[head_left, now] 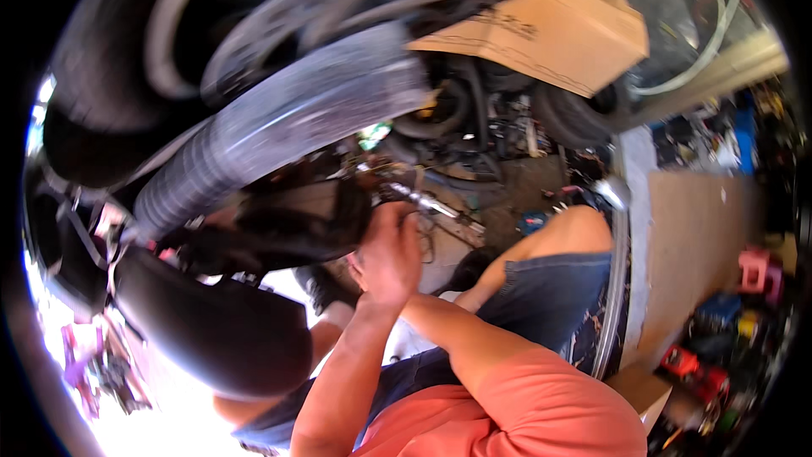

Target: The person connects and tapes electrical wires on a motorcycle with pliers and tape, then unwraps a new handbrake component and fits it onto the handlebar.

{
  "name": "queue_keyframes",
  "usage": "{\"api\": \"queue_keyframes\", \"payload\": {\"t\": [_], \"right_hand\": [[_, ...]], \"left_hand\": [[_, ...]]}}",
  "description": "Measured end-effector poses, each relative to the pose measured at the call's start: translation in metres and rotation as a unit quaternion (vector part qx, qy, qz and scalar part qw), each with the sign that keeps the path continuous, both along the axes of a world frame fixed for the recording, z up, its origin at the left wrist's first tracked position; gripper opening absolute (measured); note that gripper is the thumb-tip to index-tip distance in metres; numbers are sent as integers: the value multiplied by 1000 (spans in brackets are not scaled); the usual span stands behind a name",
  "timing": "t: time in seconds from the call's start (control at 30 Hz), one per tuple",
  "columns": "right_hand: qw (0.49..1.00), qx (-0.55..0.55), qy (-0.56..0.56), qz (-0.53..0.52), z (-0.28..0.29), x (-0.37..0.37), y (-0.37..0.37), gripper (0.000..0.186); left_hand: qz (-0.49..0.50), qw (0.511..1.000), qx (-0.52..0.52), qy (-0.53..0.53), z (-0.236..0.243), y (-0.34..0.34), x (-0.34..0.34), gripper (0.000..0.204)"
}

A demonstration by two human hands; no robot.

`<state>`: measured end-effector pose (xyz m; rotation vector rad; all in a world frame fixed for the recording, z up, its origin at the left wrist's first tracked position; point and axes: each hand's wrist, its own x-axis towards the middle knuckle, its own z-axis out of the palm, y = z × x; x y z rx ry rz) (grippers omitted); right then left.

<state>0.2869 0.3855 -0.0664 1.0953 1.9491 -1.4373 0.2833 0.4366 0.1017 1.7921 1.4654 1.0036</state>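
Observation:
My left hand (389,250) is at the middle, its back toward me and its fingers curled toward a dark vehicle part (296,224). What these fingers hold, if anything, is hidden. My right forearm (444,330) passes behind my left wrist; only a sliver of my right hand (357,272) shows there, its fingers hidden. Past my left hand, a shiny silver rod-like piece (436,205) lies slanted, blurred. Above the hands stretches a dusty grey mudguard (313,106) with a ribbed end, beneath a blurred spoked wheel (338,8).
A rounded black panel (211,322) stands at the left. An open cardboard box (550,30) is at the far right, near black tyres and hoses (465,110). My bent knee (575,233) is right of the hands. Beyond a metal rail (613,313) lie clutter and a pink stool (759,271).

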Motion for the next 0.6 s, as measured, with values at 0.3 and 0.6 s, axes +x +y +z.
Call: {"api": "queue_keyframes", "payload": {"t": [0.3,0.6], "right_hand": [[999,15,22,-45,2,0,20,46],[999,17,35,-33,1,-4,25,51]], "left_hand": [[-14,993,-80,-89,5,1,9,8],[0,994,-82,-69,-8,0,5,10]]}}
